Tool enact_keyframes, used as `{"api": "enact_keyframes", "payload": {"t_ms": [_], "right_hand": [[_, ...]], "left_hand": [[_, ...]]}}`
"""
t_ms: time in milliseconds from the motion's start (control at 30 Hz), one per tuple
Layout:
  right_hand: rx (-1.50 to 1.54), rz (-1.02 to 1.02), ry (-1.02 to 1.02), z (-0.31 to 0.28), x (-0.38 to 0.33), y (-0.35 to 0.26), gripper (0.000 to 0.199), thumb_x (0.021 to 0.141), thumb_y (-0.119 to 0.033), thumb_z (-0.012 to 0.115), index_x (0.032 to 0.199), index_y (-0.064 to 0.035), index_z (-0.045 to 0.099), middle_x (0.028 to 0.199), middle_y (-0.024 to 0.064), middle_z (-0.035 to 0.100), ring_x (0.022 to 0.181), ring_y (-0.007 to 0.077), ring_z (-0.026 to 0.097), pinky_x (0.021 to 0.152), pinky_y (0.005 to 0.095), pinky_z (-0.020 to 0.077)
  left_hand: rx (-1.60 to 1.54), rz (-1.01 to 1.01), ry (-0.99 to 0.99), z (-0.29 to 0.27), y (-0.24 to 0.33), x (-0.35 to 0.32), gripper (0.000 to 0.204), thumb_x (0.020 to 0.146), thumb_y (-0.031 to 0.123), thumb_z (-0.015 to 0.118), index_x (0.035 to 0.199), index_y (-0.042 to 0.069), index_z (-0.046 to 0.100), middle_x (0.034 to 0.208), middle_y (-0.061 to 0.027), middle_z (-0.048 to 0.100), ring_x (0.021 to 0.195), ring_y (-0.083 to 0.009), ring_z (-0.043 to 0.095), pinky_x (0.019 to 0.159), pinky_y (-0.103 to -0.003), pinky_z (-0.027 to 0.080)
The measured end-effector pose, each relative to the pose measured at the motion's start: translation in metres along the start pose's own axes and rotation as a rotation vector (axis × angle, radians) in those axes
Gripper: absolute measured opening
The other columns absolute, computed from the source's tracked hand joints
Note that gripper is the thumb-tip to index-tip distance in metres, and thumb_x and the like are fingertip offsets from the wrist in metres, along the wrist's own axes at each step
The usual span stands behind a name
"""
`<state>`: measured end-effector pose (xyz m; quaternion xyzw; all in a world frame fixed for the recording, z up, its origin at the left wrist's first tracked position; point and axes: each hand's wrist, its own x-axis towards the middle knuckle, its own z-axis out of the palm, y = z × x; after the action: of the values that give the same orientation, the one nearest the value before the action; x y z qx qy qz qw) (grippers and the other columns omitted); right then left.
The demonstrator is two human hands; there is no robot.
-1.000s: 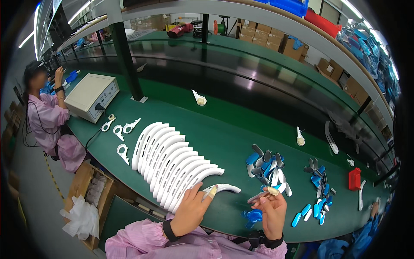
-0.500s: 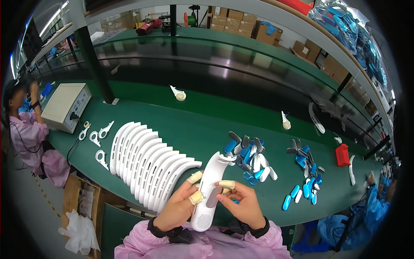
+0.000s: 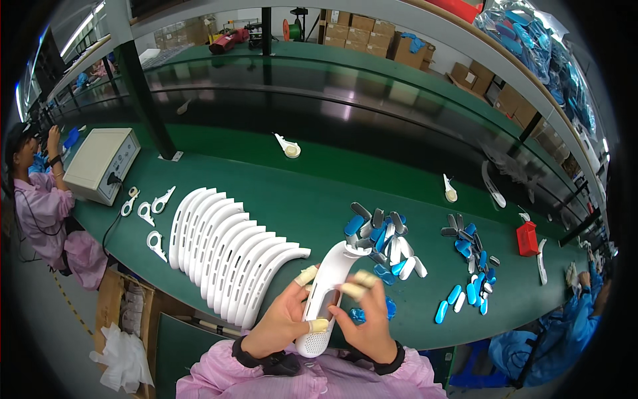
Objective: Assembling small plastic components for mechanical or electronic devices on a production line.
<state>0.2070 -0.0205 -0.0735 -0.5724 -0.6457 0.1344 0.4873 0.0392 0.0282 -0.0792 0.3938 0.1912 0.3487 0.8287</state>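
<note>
Here, the left hand (image 3: 282, 327) clamps a curved white plastic shell (image 3: 326, 284); the right hand (image 3: 367, 326) sits alongside, fingers apart.

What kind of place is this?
It's probably a factory assembly room. You can tell from the long green workbench, the neat row of matching curved white plastic shells on it, and the stacked brown cardboard boxes in the background.

The shell (image 3: 337, 265) and row (image 3: 226, 249) look plastic — smooth, white, satiny. Blue pieces (image 3: 441, 312): glossy, plastic-looking. The bench (image 3: 292, 193) is smooth, faintly shiny; sleeves (image 3: 211, 374), soft cloth — cartons (image 3: 362, 38), matt cardboard.
</note>
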Motion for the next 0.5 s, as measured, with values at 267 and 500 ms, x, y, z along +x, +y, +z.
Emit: {"api": "enact_keyframes", "payload": {"t_ms": [267, 500], "right_hand": [[0.916, 0.574, -0.230, -0.015, 0.001, 0.017, 0.035, 0.079, 0.002, 0.072, 0.111, 0.0019, 0.057, 0.101, 0.0052, 0.063, 0.091, 0.0118, 0.061, 0.079, 0.0276, 0.0525], [0.804, 0.534, -0.512, -0.004, -0.012, 0.022, 0.046, 0.087, -0.011, 0.066, 0.128, -0.0029, 0.046, 0.096, 0.0061, 0.065, 0.076, 0.0074, 0.062, 0.061, 0.0204, 0.0480]], "left_hand": [[0.428, 0.033, -0.033, -0.004, -0.021, -0.012, 0.071, 0.085, -0.006, 0.058, 0.145, 0.000, 0.020, 0.140, -0.0119, 0.037, 0.129, -0.0184, 0.039, 0.105, -0.031, 0.033], [-0.079, 0.168, 0.104, 0.005, -0.008, 0.008, 0.077, 0.084, -0.003, 0.059, 0.146, 0.003, 0.014, 0.139, -0.0135, 0.038, 0.126, -0.0222, 0.041, 0.106, -0.035, 0.034]]}}
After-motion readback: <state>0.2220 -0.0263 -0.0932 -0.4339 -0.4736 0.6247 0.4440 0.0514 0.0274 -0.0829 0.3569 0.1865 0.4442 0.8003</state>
